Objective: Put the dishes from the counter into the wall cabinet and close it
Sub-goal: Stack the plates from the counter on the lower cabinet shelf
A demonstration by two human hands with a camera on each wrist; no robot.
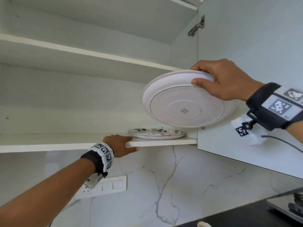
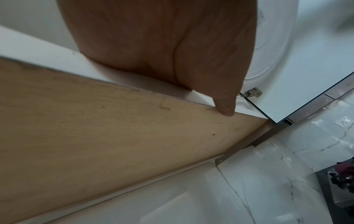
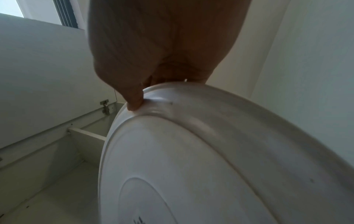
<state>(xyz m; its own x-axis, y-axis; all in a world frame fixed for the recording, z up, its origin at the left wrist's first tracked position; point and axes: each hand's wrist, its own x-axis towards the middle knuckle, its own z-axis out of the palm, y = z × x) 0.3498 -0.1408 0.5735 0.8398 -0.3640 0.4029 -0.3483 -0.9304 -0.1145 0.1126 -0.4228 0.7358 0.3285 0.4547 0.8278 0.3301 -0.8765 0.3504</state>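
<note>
My right hand (image 1: 211, 79) grips the rim of a white plate (image 1: 183, 104), thumb under and fingers over, tilted so its underside faces me, in front of the open wall cabinet. The same white plate (image 3: 191, 166) fills the right wrist view under my thumb (image 3: 134, 100). A stack of flower-patterned plates (image 1: 155, 134) lies on the cabinet's bottom shelf (image 1: 164, 142), just below the held plate. My left hand (image 1: 124, 143) holds the front edge of that shelf, fingers on top and thumb (image 2: 224, 106) underneath, left of the stack.
The open cabinet door (image 1: 246, 46) stands at the right with a hinge (image 1: 196, 27). Two more bare shelves (image 1: 82, 51) lie above. Under the cabinet is a marble backsplash with a switch panel (image 1: 106, 185). A dark counter (image 1: 246, 215) shows at bottom right.
</note>
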